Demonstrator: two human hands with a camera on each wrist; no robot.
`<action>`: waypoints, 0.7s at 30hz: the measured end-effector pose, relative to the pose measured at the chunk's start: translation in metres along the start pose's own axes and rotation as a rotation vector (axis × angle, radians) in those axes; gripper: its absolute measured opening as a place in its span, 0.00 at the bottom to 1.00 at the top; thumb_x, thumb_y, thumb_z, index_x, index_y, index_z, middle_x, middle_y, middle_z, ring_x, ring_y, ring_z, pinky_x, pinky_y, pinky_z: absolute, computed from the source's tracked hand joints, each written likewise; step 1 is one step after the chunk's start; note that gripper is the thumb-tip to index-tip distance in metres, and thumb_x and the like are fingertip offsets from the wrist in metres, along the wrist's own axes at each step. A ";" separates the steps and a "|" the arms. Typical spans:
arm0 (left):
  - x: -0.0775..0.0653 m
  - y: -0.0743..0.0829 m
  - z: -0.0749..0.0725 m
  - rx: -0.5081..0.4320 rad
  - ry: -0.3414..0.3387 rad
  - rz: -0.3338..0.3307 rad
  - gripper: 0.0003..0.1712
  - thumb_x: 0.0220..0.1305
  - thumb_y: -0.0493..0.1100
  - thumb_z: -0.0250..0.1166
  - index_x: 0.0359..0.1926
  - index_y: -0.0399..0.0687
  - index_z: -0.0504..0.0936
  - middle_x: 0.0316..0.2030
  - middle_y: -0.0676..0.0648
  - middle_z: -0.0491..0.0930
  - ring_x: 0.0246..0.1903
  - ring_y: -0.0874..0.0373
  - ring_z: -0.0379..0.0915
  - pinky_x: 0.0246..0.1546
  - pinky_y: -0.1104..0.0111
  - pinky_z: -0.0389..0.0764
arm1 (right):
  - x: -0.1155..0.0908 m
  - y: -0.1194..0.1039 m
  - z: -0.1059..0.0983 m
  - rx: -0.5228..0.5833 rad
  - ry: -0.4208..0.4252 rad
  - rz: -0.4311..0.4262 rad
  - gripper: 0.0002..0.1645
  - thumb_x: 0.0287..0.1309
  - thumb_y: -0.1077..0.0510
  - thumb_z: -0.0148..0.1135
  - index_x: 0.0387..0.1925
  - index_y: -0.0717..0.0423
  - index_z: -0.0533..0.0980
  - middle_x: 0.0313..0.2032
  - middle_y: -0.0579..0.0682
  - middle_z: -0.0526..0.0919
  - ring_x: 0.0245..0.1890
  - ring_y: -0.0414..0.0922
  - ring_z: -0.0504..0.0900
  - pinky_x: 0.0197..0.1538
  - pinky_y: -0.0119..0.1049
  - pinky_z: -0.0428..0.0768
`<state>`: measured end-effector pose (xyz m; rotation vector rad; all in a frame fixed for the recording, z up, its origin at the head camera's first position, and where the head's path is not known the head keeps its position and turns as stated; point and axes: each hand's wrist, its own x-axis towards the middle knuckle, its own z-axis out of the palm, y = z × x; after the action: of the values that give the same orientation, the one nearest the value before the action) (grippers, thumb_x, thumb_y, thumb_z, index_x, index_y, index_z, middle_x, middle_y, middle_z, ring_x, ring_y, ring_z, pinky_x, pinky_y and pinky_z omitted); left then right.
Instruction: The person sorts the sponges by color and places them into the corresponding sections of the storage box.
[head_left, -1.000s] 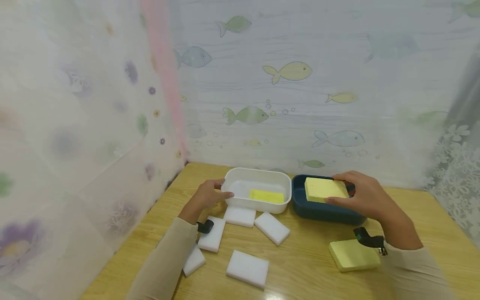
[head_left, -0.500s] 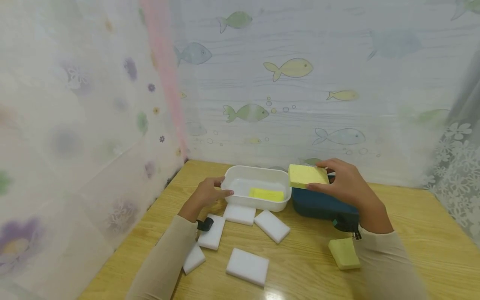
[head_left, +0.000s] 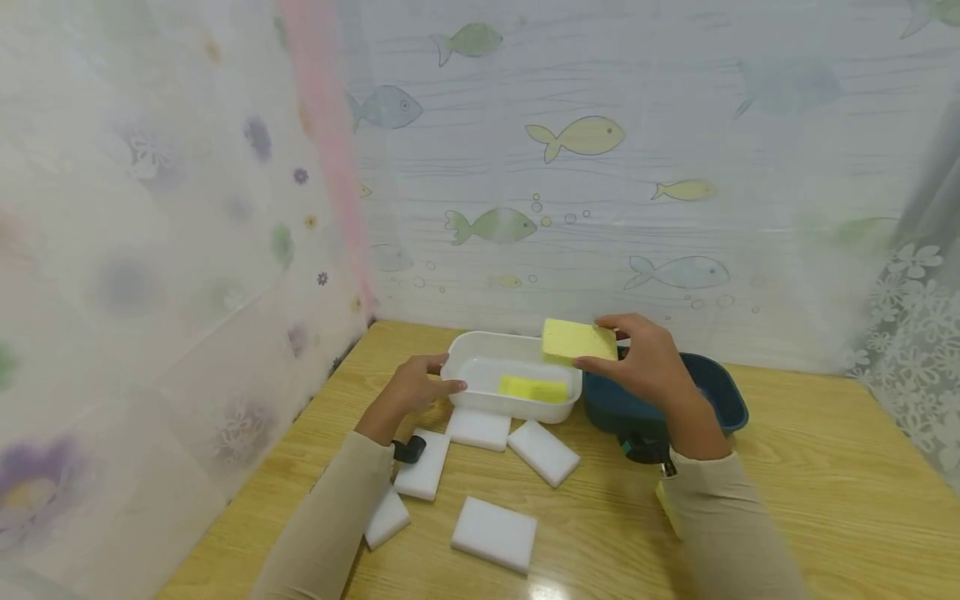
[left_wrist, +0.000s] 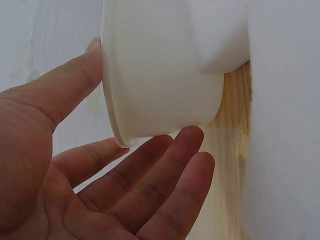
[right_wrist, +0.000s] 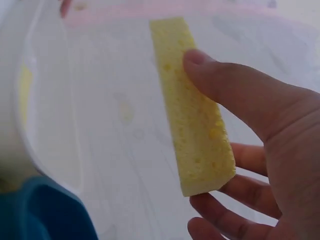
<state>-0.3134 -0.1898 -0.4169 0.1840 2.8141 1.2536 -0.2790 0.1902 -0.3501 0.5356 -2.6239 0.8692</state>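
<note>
Left hand (head_left: 415, 385) gripping tub (head_left: 517, 407), right hand (head_left: 651, 360) sponge (head_left: 576, 340)

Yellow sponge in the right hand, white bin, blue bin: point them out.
Held yellow sponge (right_wrist: 192, 122): right wrist view, narrow side.
White bin (head_left: 536, 410): head view, front wall.
Blue bin (head_left: 615, 410): head view, front wall.

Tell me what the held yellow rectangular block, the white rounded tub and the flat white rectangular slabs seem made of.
Yellow block: sponge or similar foam, matt; pores pit its side in the right wrist view.
White tub: probably plastic, smooth, low gloss; thin wall with a lipped rim.
White slabs: possibly dense foam, matt; crisp edges, but their texture is too small to tell.
</note>
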 end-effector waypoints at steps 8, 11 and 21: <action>0.001 -0.002 0.000 0.001 0.002 0.003 0.51 0.59 0.57 0.78 0.77 0.45 0.67 0.63 0.38 0.80 0.49 0.50 0.84 0.46 0.59 0.86 | 0.002 -0.007 0.026 0.023 -0.008 0.045 0.50 0.51 0.30 0.76 0.68 0.54 0.75 0.66 0.57 0.78 0.61 0.60 0.79 0.56 0.59 0.81; 0.002 -0.001 -0.001 0.004 0.002 0.014 0.51 0.59 0.58 0.78 0.77 0.45 0.67 0.63 0.38 0.80 0.48 0.50 0.84 0.45 0.58 0.86 | 0.002 -0.007 0.033 0.023 -0.007 0.048 0.50 0.52 0.32 0.77 0.69 0.55 0.74 0.65 0.58 0.78 0.61 0.60 0.79 0.56 0.59 0.81; 0.001 -0.001 0.000 -0.007 -0.008 0.000 0.51 0.59 0.57 0.78 0.77 0.46 0.66 0.64 0.39 0.79 0.47 0.51 0.85 0.44 0.59 0.87 | 0.003 -0.010 0.058 0.007 -0.032 0.056 0.49 0.53 0.35 0.77 0.68 0.57 0.74 0.65 0.60 0.78 0.60 0.61 0.79 0.58 0.60 0.79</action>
<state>-0.3142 -0.1906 -0.4172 0.1879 2.8024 1.2589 -0.2879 0.1461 -0.3888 0.4837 -2.6779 0.8943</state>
